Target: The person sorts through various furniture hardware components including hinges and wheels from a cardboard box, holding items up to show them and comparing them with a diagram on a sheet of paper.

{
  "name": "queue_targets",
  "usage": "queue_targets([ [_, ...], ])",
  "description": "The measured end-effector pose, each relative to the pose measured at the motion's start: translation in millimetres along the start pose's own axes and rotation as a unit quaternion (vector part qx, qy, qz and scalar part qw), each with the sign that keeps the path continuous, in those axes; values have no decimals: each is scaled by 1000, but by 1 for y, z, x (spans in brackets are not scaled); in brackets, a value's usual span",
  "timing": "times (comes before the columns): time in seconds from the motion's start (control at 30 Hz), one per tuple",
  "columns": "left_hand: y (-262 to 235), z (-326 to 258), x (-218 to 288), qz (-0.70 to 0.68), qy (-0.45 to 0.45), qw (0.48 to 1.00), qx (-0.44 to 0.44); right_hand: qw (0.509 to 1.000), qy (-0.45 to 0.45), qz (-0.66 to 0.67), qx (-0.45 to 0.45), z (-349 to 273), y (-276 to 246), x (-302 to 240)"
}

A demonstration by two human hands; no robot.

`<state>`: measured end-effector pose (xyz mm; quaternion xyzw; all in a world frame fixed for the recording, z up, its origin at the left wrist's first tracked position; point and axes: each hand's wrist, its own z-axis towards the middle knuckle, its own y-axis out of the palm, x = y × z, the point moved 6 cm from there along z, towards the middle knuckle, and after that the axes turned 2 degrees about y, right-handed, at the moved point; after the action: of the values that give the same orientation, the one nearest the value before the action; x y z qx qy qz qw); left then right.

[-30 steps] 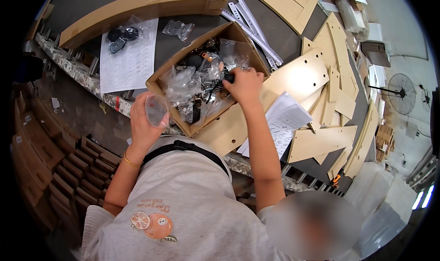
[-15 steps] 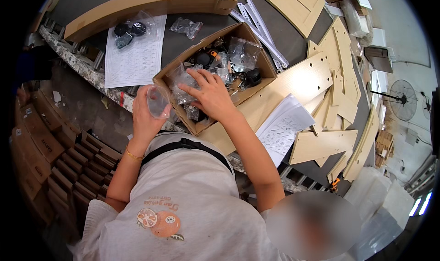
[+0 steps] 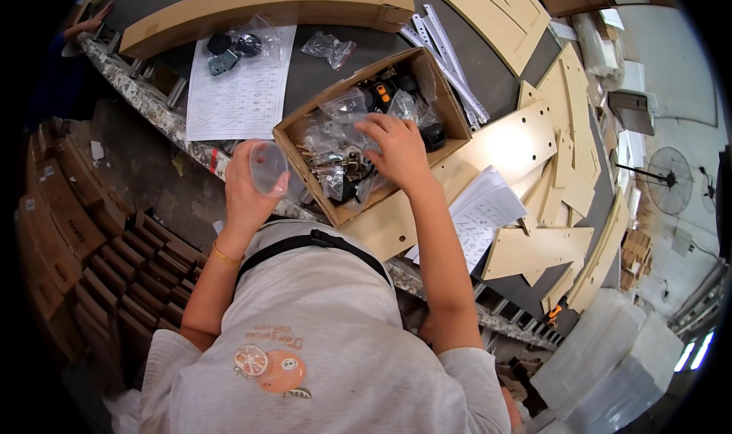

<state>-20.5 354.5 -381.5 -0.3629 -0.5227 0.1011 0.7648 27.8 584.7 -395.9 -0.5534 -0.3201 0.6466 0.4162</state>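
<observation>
In the head view, the left hand (image 3: pixel 245 182) is at the near left corner of an open cardboard box (image 3: pixel 444 91), its fingers wrapped around a clear plastic cup (image 3: pixel 270 169), which is tilted with its mouth toward the box. The right hand (image 3: pixel 402 153) reaches over the near side of the box, at its middle, with the fingers bent and the thumb apart from the forefinger; whether the fingertips pinch anything cannot be told. Below them in the box lie clear plastic bags (image 3: pixel 324 134), a black round part (image 3: pixel 433 137) at the right end and an orange piece (image 3: pixel 383 92) toward the far side. The box stands on a dark table (image 3: pixel 311 82). To its left lies a printed sheet (image 3: pixel 235 108) with a bag of black parts (image 3: pixel 248 45) on its far end; a small clear bag (image 3: pixel 329 49) lies beyond the box, and a long carton (image 3: pixel 267 11) farther off. White metal rails (image 3: pixel 451 64) lie just beyond the box's right end. Nearer, on the right, are a pale wooden panel (image 3: pixel 499 150) and a paper booklet (image 3: pixel 488 209). At the far left, a co-worker's hand (image 3: pixel 97 20) is by the table edge.
</observation>
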Motion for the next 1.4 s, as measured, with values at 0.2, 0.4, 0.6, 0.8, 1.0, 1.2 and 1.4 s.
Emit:
queue_targets([
  [0.2,2,5,6,3,25,1000,1,982,176,-58,-24,-39,-9,-2],
  [0.4,12,1,15,15,63,998,-25,968,198,-153,-6,-36,40,-17],
  [0.6,10,-4,15,7,59,998,-22,963,245,75,-82,-43,33,-10],
  [0.8,6,-7,14,29,69,997,-20,996,52,29,62,-48,-22,-25],
  [1.0,6,-10,29,45,114,992,-17,879,295,302,223,-94,-30,6],
  [1.2,19,-4,44,83,149,985,-36,719,409,501,254,-108,-42,5],
  [1.4,29,5,60,83,150,984,-49,709,371,540,260,-99,-55,-31],
])
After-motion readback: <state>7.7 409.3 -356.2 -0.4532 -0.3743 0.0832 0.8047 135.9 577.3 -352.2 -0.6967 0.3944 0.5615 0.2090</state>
